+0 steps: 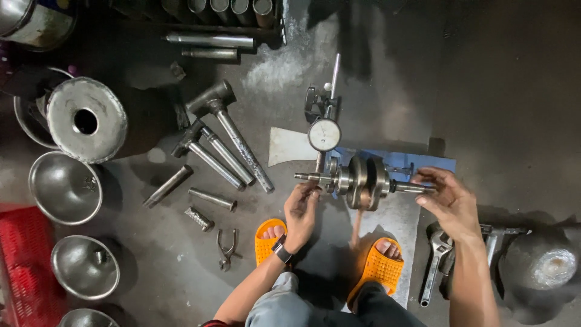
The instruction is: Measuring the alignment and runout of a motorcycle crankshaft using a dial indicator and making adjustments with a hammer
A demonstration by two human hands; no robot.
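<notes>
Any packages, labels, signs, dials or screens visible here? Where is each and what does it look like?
Dial gauge: on a stand just behind the crankshaft, round white face, dark rim.
Wristwatch: on the left hand wrist, dark, its face unreadable.
Tin can: top left corner, pale label partly visible.
No signs seen.

The dark, stained concrete floor (514, 91) is carrying everything I am working among: steel-handled hammers (227, 130) and short metal rods (212, 198) are lying to my left beside small pliers (226, 248) and round steel bowls (65, 188). A blue and grey mat (396, 224) is lying before my orange slippers (269, 240), and an adjustable wrench (436, 260) is resting to my right.
</notes>
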